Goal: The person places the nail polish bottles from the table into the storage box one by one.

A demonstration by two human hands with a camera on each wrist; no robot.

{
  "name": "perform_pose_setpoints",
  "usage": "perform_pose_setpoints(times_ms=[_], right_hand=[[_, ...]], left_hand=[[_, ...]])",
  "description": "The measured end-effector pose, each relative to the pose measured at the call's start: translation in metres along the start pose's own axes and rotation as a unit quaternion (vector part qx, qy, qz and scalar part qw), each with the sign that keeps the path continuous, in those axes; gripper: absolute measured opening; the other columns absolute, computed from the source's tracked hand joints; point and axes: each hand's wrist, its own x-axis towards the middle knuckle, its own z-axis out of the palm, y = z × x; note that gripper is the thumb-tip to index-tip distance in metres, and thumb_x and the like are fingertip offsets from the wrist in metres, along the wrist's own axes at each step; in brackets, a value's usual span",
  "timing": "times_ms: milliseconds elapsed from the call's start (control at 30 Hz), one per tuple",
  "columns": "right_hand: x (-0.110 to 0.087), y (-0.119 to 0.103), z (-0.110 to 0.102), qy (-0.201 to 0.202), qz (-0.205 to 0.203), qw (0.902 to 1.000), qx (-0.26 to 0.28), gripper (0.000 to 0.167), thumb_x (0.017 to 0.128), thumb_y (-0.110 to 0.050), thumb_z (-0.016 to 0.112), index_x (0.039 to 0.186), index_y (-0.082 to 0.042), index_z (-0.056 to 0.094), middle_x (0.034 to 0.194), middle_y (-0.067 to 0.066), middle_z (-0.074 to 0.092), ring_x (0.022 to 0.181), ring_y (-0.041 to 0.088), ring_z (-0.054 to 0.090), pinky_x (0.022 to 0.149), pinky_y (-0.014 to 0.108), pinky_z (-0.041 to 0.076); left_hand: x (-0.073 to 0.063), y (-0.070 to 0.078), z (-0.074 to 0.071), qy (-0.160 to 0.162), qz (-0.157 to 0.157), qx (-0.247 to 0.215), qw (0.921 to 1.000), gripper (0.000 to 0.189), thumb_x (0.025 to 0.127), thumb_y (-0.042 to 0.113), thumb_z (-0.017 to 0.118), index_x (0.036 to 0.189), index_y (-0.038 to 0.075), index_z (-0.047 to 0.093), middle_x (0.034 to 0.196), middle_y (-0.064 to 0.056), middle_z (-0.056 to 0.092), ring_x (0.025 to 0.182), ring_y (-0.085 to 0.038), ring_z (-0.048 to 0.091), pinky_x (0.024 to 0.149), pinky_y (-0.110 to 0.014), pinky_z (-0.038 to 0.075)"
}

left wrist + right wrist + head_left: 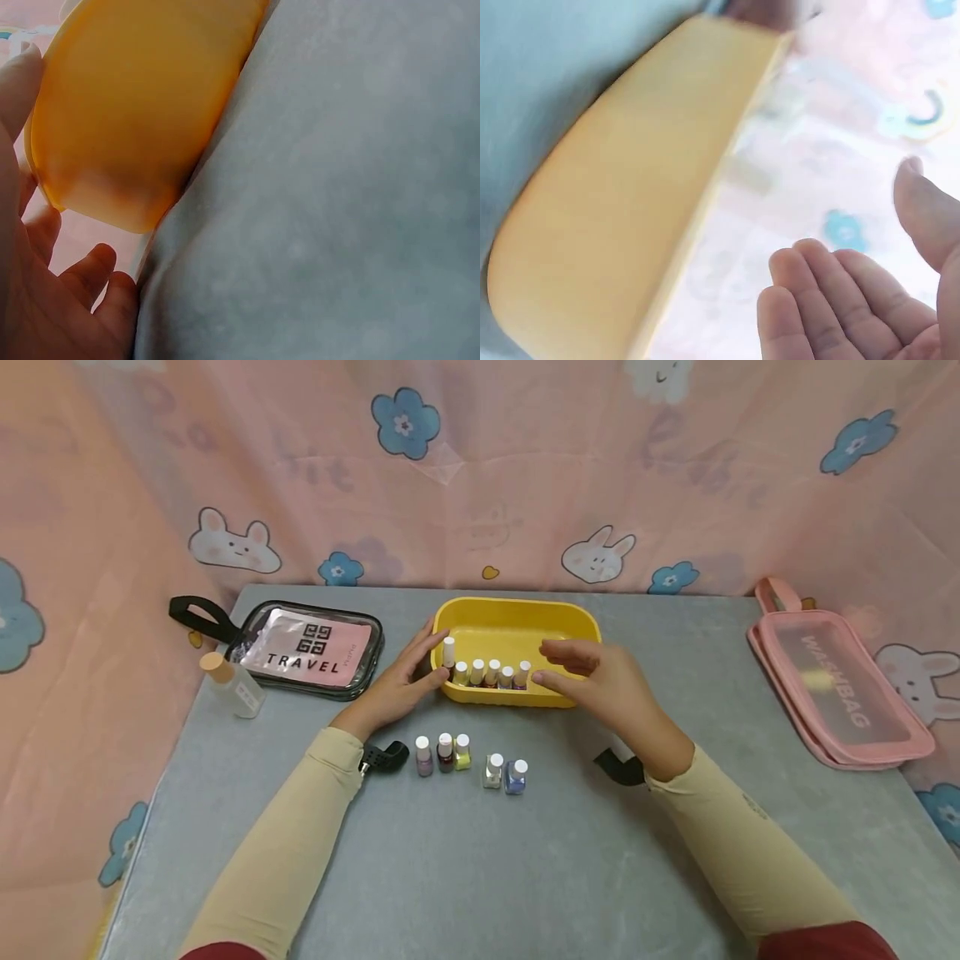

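Several small nail polish bottles [492, 673] with white caps stand in a row along the front wall inside a yellow tray [558, 702]. A taller white-capped bottle [448, 650] is in the tray's left corner. My left hand [401, 683] holds the tray's left end, thumb at the front rim and fingers along the side. In the left wrist view the fingers [90, 274] farther from the rim are spread apart. Over the tray's right part is my right hand [611, 685], fingers extended, thumb apart, nothing between them; the right wrist view shows its palm [919, 349].
Before the tray stand three nail polish bottles [446, 753] and a pair of them [514, 777]. A clear TRAVEL pouch [315, 647] and a tan-capped bottle [242, 692] lie at left. A pink WASHBAG pouch [847, 693] lies at right. A patterned curtain [487, 485] hangs behind.
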Motion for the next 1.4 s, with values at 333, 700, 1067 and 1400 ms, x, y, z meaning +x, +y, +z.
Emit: perform_pose_setpoints(times_ms=[333,700,1067,1400], right_hand=[[-0.062,0.005,0.024,-0.046,-0.054,0.9975,0.002,0.050,0.084,-0.027,0.093,0.128,-0.009,0.078,0.124,0.000,0.077,0.119,0.025,0.070,0.099,0.051,0.057],[-0.075,0.024,0.058,-0.063,-0.085,0.9943,0.008,0.032,0.083,-0.022,0.093,0.113,-0.013,0.084,0.111,-0.005,0.079,0.108,0.017,0.074,0.095,0.042,0.059],[-0.073,0.023,0.066,-0.052,-0.108,0.9929,0.001,0.017,0.087,-0.017,0.090,0.103,-0.016,0.085,0.102,-0.010,0.079,0.100,0.011,0.074,0.090,0.039,0.061],[-0.072,0.017,0.047,-0.043,-0.074,0.9963,-0.011,0.019,0.089,-0.016,0.088,0.107,-0.012,0.084,0.105,-0.006,0.080,0.103,0.017,0.074,0.091,0.046,0.061]], left_hand=[[-0.015,0.042,-0.006,-0.007,-0.007,-0.017,0.9998,0.064,0.111,0.014,0.057,0.167,0.004,0.028,0.178,-0.013,-0.001,0.162,-0.030,-0.001,0.128,-0.056,0.005],[-0.013,0.040,-0.003,-0.009,-0.006,-0.018,0.9998,0.064,0.111,0.014,0.057,0.168,0.005,0.028,0.178,-0.012,-0.001,0.162,-0.030,-0.001,0.128,-0.056,0.005],[-0.015,0.037,-0.006,0.001,-0.014,-0.016,0.9998,0.064,0.111,0.013,0.057,0.168,0.006,0.028,0.178,-0.013,-0.001,0.162,-0.030,-0.002,0.129,-0.055,0.004],[-0.011,0.028,-0.003,-0.001,-0.004,-0.011,0.9999,0.065,0.111,0.020,0.058,0.169,0.011,0.029,0.178,-0.005,-0.002,0.162,-0.026,-0.002,0.128,-0.056,0.004]])
